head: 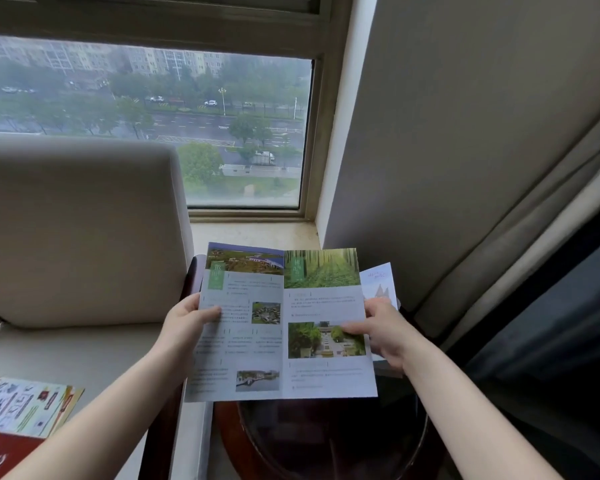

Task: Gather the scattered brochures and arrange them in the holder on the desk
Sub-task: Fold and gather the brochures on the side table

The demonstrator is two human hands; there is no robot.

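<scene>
An unfolded green-and-white brochure with landscape photos is held up over a round dark side table. My left hand pinches its left edge, thumb on the page. My right hand pinches its right edge, thumb on a garden photo. Behind the right hand a second, pale brochure sticks up; whether the right hand also holds it I cannot tell. On the armchair seat at lower left lie a colourful illustrated brochure and a red one. No holder is in view.
A beige armchair with dark wooden arms fills the left. A window and its stone sill are ahead. A grey curtain hangs on the right, close to the table.
</scene>
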